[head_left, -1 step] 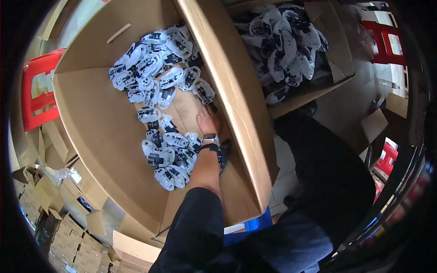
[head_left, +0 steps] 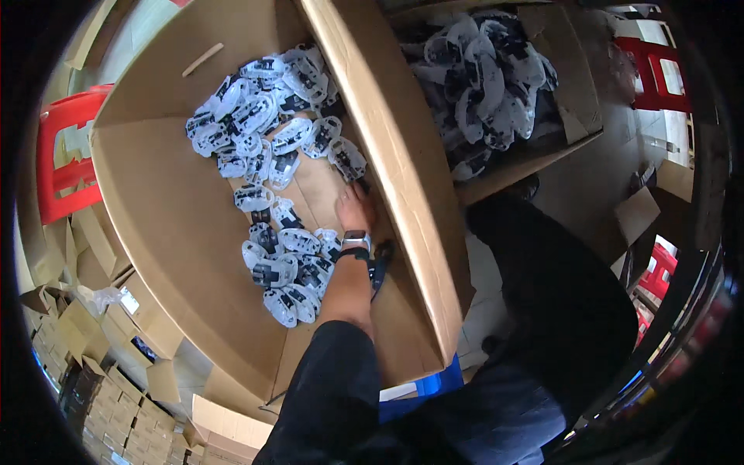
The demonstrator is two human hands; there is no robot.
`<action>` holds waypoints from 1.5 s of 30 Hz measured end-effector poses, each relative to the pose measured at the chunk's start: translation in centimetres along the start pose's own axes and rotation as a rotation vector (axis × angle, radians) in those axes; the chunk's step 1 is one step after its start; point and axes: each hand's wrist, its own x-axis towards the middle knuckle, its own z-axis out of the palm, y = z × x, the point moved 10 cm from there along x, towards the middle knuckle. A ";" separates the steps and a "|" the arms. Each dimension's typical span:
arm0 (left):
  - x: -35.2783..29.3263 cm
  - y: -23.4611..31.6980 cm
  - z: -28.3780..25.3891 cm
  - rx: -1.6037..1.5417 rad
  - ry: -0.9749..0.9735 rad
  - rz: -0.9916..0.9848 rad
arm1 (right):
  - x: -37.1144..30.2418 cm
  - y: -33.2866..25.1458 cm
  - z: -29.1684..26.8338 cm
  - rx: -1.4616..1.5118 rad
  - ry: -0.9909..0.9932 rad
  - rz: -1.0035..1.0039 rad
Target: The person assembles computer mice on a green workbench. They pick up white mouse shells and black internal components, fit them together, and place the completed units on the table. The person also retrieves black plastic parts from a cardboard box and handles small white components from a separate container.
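Observation:
Reaching down into a large cardboard box (head_left: 159,194), my left hand (head_left: 353,208) has a watch on its wrist and a ring on one finger. It is low in the box by the right wall, just below a translucent white pack (head_left: 346,159) with black parts in it. The fingers bend down and their tips are hidden, so I cannot see what they hold. Close beside the wrist is a dark object (head_left: 380,265) I cannot make out. Similar oval packs lie in an upper heap (head_left: 252,108) and a lower cluster (head_left: 296,267). My right hand is not in view.
A second cardboard box (head_left: 535,164) with a heap of like packs (head_left: 488,77) stands at right. Red plastic stools (head_left: 54,155) flank the boxes. Small cartons (head_left: 116,411) are stacked at lower left. A dark-clothed leg (head_left: 558,271) fills the lower right.
My left hand and forearm have shifted very slightly, as has the dark object beside the wrist. The packs look the same.

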 end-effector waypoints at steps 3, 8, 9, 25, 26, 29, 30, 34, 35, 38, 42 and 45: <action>-0.5 -0.2 2.9 -0.112 0.034 0.132 | 0.0 -0.3 0.2 0.004 0.009 -0.006; -0.7 -5.0 2.3 -0.546 0.062 -0.007 | 1.6 -0.1 1.1 0.012 -0.026 0.014; -1.0 -4.9 1.0 -0.615 0.094 -0.033 | 1.5 -0.3 0.7 0.015 -0.022 0.006; -21.7 8.8 -38.8 -1.814 -0.297 -0.031 | 8.7 -9.1 -15.1 0.424 -0.132 -0.260; -24.6 10.6 -42.1 -1.780 -0.303 0.027 | 10.2 -10.7 -15.9 0.462 -0.175 -0.297; -31.8 17.0 -51.5 -1.724 -0.214 0.221 | 11.8 -13.5 -17.3 0.609 -0.234 -0.392; -34.4 19.9 -54.6 -1.660 -0.260 0.373 | 11.7 -13.5 -16.1 0.636 -0.199 -0.403; -43.6 35.8 -61.4 -1.357 -0.364 0.528 | 9.3 -13.1 -15.1 0.730 -0.137 -0.306; -45.6 40.5 -61.9 -1.254 -0.438 0.620 | 9.2 -12.6 -15.7 0.756 -0.122 -0.293; -47.5 51.4 -62.9 -0.883 -0.305 0.851 | 8.7 -12.8 -15.0 0.830 -0.132 -0.269; -45.8 61.0 -63.8 -0.267 0.284 1.260 | 5.9 -15.0 -13.6 0.883 -0.136 -0.259; -42.4 62.5 -64.2 -0.103 0.393 1.255 | 4.6 -17.0 -12.7 0.848 -0.174 -0.362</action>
